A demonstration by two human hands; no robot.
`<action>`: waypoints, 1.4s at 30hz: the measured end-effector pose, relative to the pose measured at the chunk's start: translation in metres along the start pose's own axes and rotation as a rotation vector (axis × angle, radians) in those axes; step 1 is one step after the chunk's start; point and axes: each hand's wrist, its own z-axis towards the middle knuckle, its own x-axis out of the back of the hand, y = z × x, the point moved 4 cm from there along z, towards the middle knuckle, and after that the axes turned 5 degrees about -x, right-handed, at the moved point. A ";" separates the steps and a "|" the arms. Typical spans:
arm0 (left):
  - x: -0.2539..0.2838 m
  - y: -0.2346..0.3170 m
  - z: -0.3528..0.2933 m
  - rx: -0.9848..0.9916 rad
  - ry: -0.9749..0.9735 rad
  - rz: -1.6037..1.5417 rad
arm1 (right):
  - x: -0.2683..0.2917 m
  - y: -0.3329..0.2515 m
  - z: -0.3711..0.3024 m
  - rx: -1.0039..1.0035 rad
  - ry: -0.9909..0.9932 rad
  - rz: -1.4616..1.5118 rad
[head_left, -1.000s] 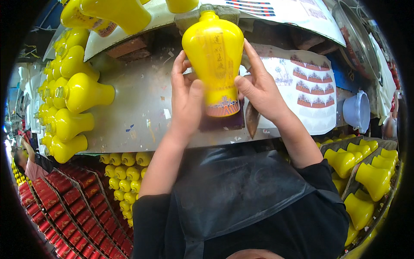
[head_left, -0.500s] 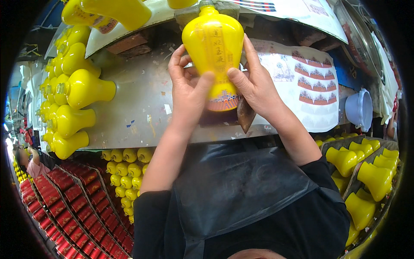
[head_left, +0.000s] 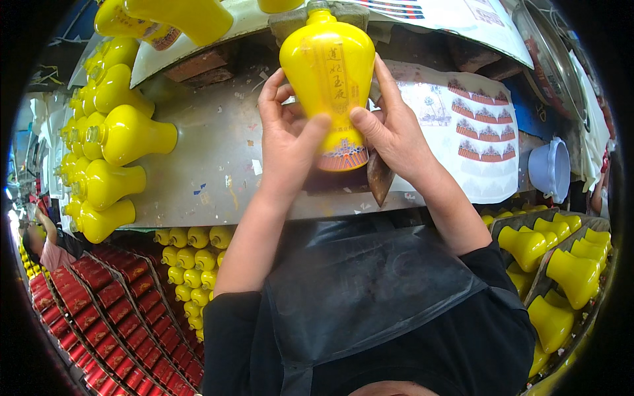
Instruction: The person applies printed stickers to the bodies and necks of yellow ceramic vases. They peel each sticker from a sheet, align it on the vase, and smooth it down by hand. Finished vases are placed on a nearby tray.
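Between my two hands is a glossy yellow bottle (head_left: 325,63), broad at the shoulder and narrow at the waist. Dark vertical lettering runs down its front, and a patterned blue and orange band circles its foot. My left hand (head_left: 290,135) grips it from the left, thumb on the waist. From the other side my right hand (head_left: 389,129) holds it, its thumb pressed on the waist too. The bottle's neck reaches a grey block (head_left: 281,23) behind it. Beneath the foot, beside my right hand, lies a brown pointed piece (head_left: 378,179).
On the metal table, several yellow bottles (head_left: 135,135) lie stacked at left. A white sheet of printed decals (head_left: 432,158) is spread at right, near a pale plastic tub (head_left: 549,170). Crates of yellow bottles (head_left: 573,277) and rows of red bottles (head_left: 99,323) flank me. Another person (head_left: 53,251) is at far left.
The bottle has turned slightly, so its lettering faces me more squarely and looks sharper. Both hands keep their hold nearly in place. The person at far left has shifted an arm.
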 end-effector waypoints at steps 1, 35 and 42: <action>0.000 0.000 0.000 0.002 0.000 -0.008 | 0.000 0.001 0.000 -0.011 -0.007 0.008; -0.011 0.028 0.029 -0.548 -0.148 1.087 | 0.039 -0.062 0.039 0.599 0.168 -0.439; -0.010 0.024 0.030 -0.577 -0.145 1.074 | 0.044 -0.061 0.040 0.355 0.008 -0.414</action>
